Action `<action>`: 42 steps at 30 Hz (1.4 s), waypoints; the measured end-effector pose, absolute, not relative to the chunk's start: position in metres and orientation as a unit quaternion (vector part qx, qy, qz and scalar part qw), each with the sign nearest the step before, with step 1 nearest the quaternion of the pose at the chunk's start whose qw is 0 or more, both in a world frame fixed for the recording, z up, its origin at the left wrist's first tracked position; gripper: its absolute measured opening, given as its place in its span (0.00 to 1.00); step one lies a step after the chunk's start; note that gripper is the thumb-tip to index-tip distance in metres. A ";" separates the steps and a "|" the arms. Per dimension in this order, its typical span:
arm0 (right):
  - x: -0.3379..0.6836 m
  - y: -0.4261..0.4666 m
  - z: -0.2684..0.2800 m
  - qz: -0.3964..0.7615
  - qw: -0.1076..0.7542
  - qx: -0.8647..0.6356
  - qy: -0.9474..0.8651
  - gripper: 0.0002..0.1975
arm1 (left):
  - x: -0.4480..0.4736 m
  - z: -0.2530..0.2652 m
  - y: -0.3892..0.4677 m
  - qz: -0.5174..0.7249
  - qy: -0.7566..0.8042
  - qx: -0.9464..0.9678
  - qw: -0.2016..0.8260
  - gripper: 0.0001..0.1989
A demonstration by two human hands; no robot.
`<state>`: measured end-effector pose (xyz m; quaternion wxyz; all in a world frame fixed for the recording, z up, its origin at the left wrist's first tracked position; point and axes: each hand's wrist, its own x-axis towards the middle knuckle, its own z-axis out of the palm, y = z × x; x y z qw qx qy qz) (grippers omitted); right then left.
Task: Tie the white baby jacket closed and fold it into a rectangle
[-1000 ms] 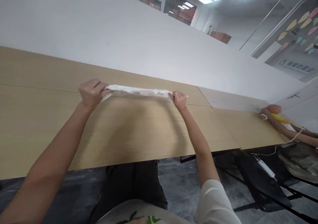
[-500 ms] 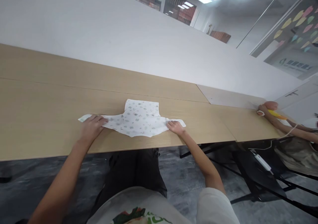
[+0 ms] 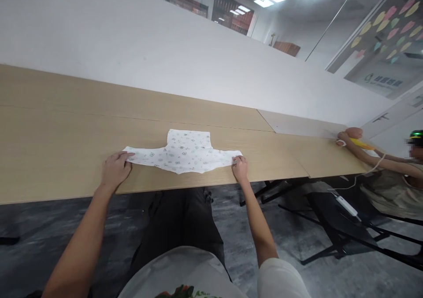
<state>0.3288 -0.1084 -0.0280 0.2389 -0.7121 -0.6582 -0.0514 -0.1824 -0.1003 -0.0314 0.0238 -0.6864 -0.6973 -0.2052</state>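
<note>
A small white garment with a fine printed pattern lies spread flat on the light wooden table, near its front edge. Its two sleeves stretch left and right. My left hand presses on the tip of the left sleeve, fingers laid flat. My right hand rests on the tip of the right sleeve, fingers curled over the cloth. Whether either hand pinches the fabric or only presses it I cannot tell.
A white partition wall runs along the table's far side. At the far right another person sits with arms stretched over the table, holding a yellow object. A white cable and adapter hang there above black table legs.
A second ago both hands held the garment bunched and stretched in the air farther out over the table. It now lies flat near the front edge, sleeves pulled out a little wider than half a second ago.
</note>
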 end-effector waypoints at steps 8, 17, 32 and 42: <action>0.334 -0.105 -0.030 -0.042 0.344 -0.784 -0.515 0.15 | -0.179 -0.025 -0.104 -0.195 -0.720 -0.666 -0.020 0.26; 0.329 -0.104 -0.020 -0.005 0.343 -0.789 -0.510 0.14 | -0.169 -0.016 -0.106 -0.170 -0.764 -0.622 -0.006 0.31; 0.159 -0.071 0.022 0.030 0.362 -0.578 -0.730 0.23 | -0.168 -0.014 -0.107 -0.170 -0.759 -0.629 -0.021 0.30; 0.123 -0.091 -0.014 -0.039 0.195 -0.563 -0.802 0.13 | -0.164 -0.010 -0.111 -0.164 -0.760 -0.629 -0.015 0.30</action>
